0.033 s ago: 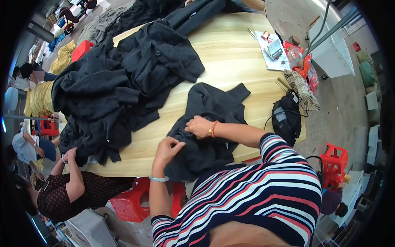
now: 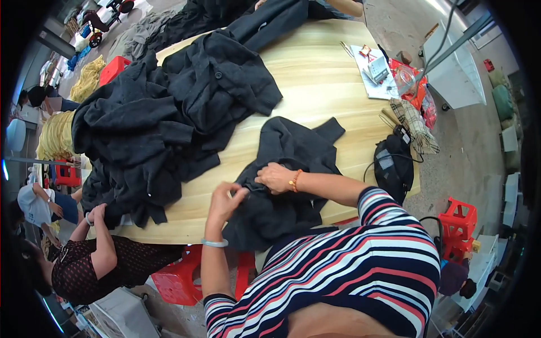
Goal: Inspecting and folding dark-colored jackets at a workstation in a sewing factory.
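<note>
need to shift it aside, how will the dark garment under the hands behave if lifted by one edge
Probably floppy: the dark garment lies in soft folds and hangs over the table edge. Likely to stretch and trail, not lift whole, since it bunches where the left hand and right hand pinch it.

Open wood on the table (image 2: 315, 79) through the middle, from the far edge down toward the near edge, wide enough to pass between the big heap of dark clothes (image 2: 163, 124) along the left edge and the dark garment (image 2: 293, 169) at the near edge. Blocked at the far right corner by papers and small items (image 2: 377, 73). Blocked at the right edge by a checked cloth (image 2: 414, 127) and a black bag (image 2: 391, 166). Narrow bare strip along the near left edge, beside another person's hand (image 2: 98, 214).
</note>
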`<move>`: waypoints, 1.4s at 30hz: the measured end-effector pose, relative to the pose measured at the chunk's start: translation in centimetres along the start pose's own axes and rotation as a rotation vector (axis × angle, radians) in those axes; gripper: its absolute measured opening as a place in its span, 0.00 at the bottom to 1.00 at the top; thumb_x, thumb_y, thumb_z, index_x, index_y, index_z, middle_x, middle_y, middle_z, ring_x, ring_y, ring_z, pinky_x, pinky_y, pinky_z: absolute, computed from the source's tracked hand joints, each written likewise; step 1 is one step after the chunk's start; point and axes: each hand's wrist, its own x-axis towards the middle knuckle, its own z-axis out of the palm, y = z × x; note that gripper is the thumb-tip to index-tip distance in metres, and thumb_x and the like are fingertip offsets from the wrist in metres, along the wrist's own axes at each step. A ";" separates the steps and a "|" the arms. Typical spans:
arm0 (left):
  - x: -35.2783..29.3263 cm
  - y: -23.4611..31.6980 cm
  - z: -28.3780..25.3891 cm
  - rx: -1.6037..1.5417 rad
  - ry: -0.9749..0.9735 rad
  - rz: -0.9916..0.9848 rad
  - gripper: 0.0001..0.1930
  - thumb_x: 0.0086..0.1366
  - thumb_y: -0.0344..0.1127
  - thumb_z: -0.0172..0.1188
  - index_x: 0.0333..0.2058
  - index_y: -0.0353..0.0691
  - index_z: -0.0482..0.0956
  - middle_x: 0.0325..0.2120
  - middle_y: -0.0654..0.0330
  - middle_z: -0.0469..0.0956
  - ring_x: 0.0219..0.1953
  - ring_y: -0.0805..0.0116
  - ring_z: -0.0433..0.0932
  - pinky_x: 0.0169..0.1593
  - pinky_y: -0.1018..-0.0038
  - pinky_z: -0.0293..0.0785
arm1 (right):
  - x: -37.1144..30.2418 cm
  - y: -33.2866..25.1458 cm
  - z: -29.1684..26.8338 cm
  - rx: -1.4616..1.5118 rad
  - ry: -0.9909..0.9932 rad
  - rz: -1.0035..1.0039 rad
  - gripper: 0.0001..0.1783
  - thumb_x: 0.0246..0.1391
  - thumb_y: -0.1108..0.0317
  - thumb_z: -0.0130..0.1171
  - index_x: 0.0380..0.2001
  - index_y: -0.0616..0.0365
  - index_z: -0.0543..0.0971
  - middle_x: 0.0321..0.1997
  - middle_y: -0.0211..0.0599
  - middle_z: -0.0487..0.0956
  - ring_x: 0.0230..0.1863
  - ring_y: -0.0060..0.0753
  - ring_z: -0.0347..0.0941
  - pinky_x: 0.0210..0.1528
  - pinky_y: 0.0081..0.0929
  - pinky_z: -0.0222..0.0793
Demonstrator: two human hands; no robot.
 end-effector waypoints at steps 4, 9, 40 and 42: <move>9.7 -0.1 -4.7 0.215 0.522 0.210 0.31 0.53 0.42 0.74 0.54 0.36 0.74 0.49 0.49 0.74 0.53 0.51 0.72 0.57 0.61 0.69 | -2.3 -2.2 -4.5 0.495 0.277 0.119 0.19 0.43 0.62 0.65 0.40 0.55 0.76 0.39 0.47 0.80 0.46 0.56 0.75 0.47 0.46 0.72; 19.6 -2.3 -6.5 0.436 0.627 0.096 0.50 0.49 0.45 0.76 0.67 0.42 0.56 0.58 0.42 0.66 0.60 0.40 0.64 0.61 0.56 0.65 | -4.2 -5.0 -11.2 0.569 -0.028 0.180 0.19 0.46 0.61 0.63 0.40 0.59 0.76 0.34 0.54 0.80 0.41 0.61 0.76 0.43 0.50 0.72; 18.1 -12.0 -6.8 -0.088 0.352 -0.079 0.14 0.58 0.34 0.65 0.40 0.34 0.76 0.34 0.41 0.79 0.40 0.40 0.79 0.45 0.58 0.73 | 3.1 -4.1 -21.5 0.234 -0.243 0.125 0.25 0.35 0.58 0.71 0.38 0.57 0.78 0.38 0.48 0.80 0.43 0.55 0.77 0.46 0.48 0.72; 17.8 -14.8 -6.2 -0.164 0.477 0.032 0.19 0.57 0.35 0.67 0.46 0.37 0.75 0.38 0.48 0.78 0.45 0.47 0.77 0.49 0.61 0.73 | 7.1 -0.4 -30.2 -0.130 0.262 -0.089 0.26 0.31 0.63 0.70 0.41 0.55 0.82 0.46 0.43 0.80 0.50 0.49 0.76 0.53 0.45 0.71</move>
